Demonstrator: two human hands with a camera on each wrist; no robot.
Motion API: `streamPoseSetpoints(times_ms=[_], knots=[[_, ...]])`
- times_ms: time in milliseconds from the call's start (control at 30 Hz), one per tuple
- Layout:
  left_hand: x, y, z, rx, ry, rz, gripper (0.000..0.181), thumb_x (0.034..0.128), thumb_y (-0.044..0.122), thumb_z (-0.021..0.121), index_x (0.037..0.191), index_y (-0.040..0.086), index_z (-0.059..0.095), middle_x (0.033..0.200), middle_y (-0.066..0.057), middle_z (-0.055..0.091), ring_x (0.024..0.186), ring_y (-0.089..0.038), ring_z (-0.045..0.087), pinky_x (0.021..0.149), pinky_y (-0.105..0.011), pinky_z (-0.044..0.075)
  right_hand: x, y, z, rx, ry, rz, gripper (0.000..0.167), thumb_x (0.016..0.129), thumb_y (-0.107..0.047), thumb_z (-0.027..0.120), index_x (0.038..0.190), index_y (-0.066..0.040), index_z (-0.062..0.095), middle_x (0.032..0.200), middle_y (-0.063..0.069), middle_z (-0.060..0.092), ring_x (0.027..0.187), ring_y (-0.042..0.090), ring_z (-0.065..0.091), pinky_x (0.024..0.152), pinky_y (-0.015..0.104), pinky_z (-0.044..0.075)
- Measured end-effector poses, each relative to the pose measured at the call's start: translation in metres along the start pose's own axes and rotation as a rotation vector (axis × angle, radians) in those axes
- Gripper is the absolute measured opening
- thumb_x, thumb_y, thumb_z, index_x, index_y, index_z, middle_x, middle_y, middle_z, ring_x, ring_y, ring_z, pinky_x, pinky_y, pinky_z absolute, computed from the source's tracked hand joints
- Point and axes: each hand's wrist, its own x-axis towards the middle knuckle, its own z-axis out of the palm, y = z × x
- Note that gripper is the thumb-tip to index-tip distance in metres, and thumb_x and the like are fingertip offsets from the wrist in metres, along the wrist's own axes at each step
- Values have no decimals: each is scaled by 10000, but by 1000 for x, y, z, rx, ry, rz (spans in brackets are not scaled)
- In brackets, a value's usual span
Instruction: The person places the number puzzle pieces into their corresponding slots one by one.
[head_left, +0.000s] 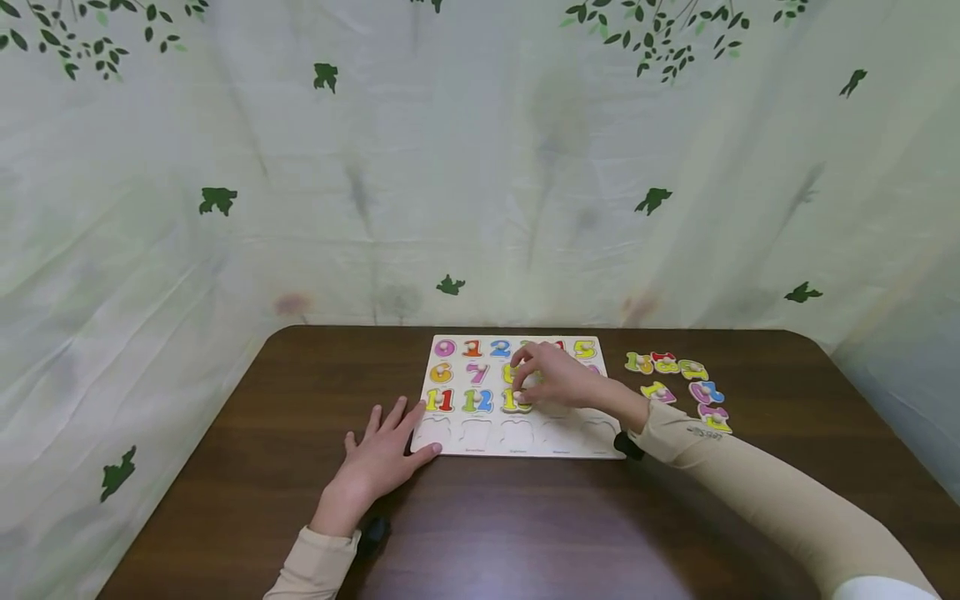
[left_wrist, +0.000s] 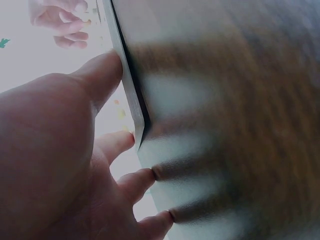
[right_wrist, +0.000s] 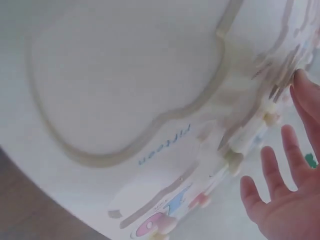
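Right hand (head_left: 558, 379) pinching number piece (head_left: 512, 404); misalignment possibly causing jamming. Left hand (head_left: 381, 457) lying splayed, holding nothing; weak bracing possibly letting board (head_left: 456, 442) slide.

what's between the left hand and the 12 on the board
The yellow-and-red 11 piece lies between the left hand and the 12 piece, as the head view shows.
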Motion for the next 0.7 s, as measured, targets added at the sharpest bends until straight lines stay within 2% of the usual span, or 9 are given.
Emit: streamPoseSetpoints(times_ms=[233, 400, 533, 700], knots=[[0, 1, 1, 2, 5, 1, 775, 931, 516, 606, 1555, 156, 321, 1603, -187, 208, 1446, -494, 90, 1003, -792, 81, 4, -2, 4, -41, -46, 84, 68, 827, -231, 811, 877, -245, 767, 1220, 13, 583, 1145, 256, 475, 988, 429, 360], [0, 1, 1, 1, 0, 0, 769, 940, 530, 588, 1559, 164, 314, 1603, -186, 208, 1442, -502, 86, 997, -796, 88, 1, -3, 5, -61, -30, 60, 76, 832, -219, 799, 903, -232, 774, 1242, 17, 582, 1162, 271, 473, 993, 422, 359], [1, 1, 2, 2, -2, 6, 772, 940, 554, 573, 1560, 175, 312, 1603, -185, 211, 1440, -507, 87, 992, -798, 95, -8, -2, 1, -85, 4, 17, 121, 821, -165, 789, 935, -203, 776, 1259, 69, 589, 1171, 316, 498, 996, 448, 369], [1, -1, 1, 4, -9, 5, 779, 940, 552, 573, 1565, 175, 300, 1606, -182, 201, 1442, -505, 75, 997, -796, 83, -21, -4, -9, -21, 53, 21, 186, 821, -170, 800, 1001, -142, 765, 1300, 120, 575, 1200, 323, 490, 994, 466, 375]])
